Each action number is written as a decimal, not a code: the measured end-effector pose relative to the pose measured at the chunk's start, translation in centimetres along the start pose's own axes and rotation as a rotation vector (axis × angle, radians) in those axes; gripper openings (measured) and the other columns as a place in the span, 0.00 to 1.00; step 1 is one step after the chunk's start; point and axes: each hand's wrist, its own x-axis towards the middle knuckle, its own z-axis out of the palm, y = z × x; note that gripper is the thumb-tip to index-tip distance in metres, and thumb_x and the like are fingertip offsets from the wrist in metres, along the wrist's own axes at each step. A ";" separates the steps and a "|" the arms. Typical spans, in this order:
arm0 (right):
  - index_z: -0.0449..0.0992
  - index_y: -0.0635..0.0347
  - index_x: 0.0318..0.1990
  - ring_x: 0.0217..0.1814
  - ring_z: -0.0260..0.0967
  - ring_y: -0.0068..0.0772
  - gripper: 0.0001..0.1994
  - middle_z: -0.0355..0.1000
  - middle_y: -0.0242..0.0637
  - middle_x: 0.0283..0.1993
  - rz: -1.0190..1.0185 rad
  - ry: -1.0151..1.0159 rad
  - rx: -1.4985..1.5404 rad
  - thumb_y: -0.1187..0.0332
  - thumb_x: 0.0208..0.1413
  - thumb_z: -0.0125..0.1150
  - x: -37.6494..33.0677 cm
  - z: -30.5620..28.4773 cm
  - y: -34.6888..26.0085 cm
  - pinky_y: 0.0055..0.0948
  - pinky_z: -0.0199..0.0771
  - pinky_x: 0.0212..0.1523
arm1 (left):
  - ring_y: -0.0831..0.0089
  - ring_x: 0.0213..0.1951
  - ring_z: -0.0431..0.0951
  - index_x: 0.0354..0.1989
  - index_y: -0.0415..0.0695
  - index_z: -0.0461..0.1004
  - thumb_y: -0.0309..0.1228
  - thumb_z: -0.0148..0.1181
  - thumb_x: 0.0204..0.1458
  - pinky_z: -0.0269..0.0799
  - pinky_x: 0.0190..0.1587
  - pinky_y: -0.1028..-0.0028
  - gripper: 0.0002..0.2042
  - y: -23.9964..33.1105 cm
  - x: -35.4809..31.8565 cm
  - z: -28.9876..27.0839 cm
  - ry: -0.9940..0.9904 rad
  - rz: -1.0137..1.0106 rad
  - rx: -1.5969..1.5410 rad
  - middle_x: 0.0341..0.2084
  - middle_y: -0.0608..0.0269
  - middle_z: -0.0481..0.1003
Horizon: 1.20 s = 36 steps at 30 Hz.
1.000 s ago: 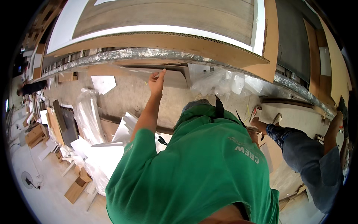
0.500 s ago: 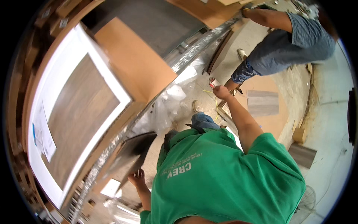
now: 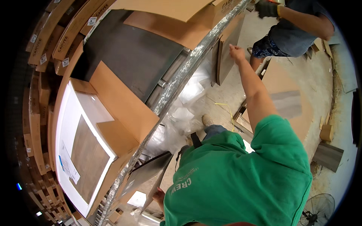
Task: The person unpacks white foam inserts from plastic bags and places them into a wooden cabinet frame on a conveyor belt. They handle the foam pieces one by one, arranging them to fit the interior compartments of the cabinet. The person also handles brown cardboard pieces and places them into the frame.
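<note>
My right hand [image 3: 237, 52] reaches up and forward, fingers on the edge of a brown upright board [image 3: 226, 49] that leans under the metal shelf rail [image 3: 177, 86]. My left hand [image 3: 159, 196] is low at the bottom, gripping the end of a dark grey board [image 3: 147, 175] just beneath the same rail. Whether the two boards are one long piece I cannot tell; the stretch between them is hidden by the rail and by clear plastic wrap [image 3: 186, 109]. My green shirt [image 3: 241, 180] fills the lower middle.
Cardboard boxes of flooring [image 3: 113, 101] lie on the shelf at left. Another person in a blue shirt [image 3: 298, 19] with a gloved hand stands at top right. Flat cardboard [image 3: 294, 109], plank offcuts [image 3: 328, 156] and a floor fan [image 3: 316, 213] lie to the right.
The view has swung further round over the shelf. My right arm has stretched up to the brown board's edge, and my left hand stays low on the grey board.
</note>
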 end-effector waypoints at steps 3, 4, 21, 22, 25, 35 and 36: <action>0.73 0.64 0.32 0.21 0.62 0.23 0.15 0.66 0.30 0.22 -0.004 0.076 -0.106 0.59 0.49 0.60 3.3 -0.2 -1.3 0.24 0.64 0.21 | 0.68 0.41 0.72 0.43 0.37 0.68 0.36 0.48 0.53 0.70 0.41 0.78 0.15 2.9 -1.8 2.2 0.265 -0.487 -0.830 0.40 0.58 0.72; 0.74 0.64 0.32 0.21 0.62 0.23 0.16 0.66 0.30 0.22 -0.017 0.087 -0.141 0.58 0.48 0.61 4.7 -0.1 -1.2 0.23 0.65 0.21 | 0.68 0.40 0.72 0.42 0.37 0.68 0.36 0.48 0.53 0.71 0.40 0.78 0.15 3.5 -1.7 3.5 0.282 -0.521 -0.873 0.39 0.57 0.72; 0.73 0.56 0.41 0.36 0.66 0.27 0.24 0.69 0.29 0.35 0.223 -0.148 0.057 0.53 0.38 0.70 8.3 -1.1 -1.8 0.27 0.71 0.36 | 0.52 0.36 0.74 0.39 0.41 0.70 0.37 0.42 0.50 0.72 0.38 0.60 0.15 16.1 -4.3 20.0 0.361 -0.778 -0.626 0.29 0.52 0.75; 0.72 0.56 0.41 0.37 0.66 0.28 0.24 0.69 0.29 0.35 0.241 -0.151 0.087 0.54 0.38 0.70 8.4 -1.2 -1.8 0.27 0.71 0.36 | 0.52 0.36 0.74 0.39 0.42 0.70 0.37 0.42 0.50 0.72 0.38 0.59 0.15 15.9 -3.8 19.9 0.362 -0.801 -0.621 0.29 0.52 0.75; 0.72 0.54 0.42 0.40 0.67 0.31 0.23 0.69 0.29 0.37 0.291 -0.171 0.174 0.56 0.37 0.71 8.6 -1.2 -1.4 0.29 0.72 0.37 | 0.51 0.38 0.73 0.40 0.43 0.70 0.37 0.41 0.50 0.72 0.38 0.57 0.15 14.8 -3.8 18.9 0.290 -0.791 -0.598 0.30 0.53 0.75; 0.71 0.53 0.44 0.43 0.66 0.32 0.22 0.68 0.29 0.40 0.240 -0.199 0.161 0.60 0.41 0.69 8.4 -1.5 -2.1 0.30 0.71 0.39 | 0.51 0.39 0.72 0.44 0.39 0.66 0.39 0.37 0.52 0.71 0.38 0.56 0.19 16.8 -3.9 20.3 0.331 -0.794 -0.532 0.36 0.52 0.72; 0.71 0.54 0.44 0.43 0.65 0.32 0.22 0.68 0.29 0.40 0.227 -0.186 0.141 0.60 0.41 0.68 8.0 -1.4 -2.4 0.30 0.70 0.39 | 0.51 0.39 0.72 0.44 0.39 0.65 0.39 0.36 0.52 0.71 0.39 0.56 0.19 17.2 -4.0 20.5 0.332 -0.791 -0.534 0.37 0.52 0.72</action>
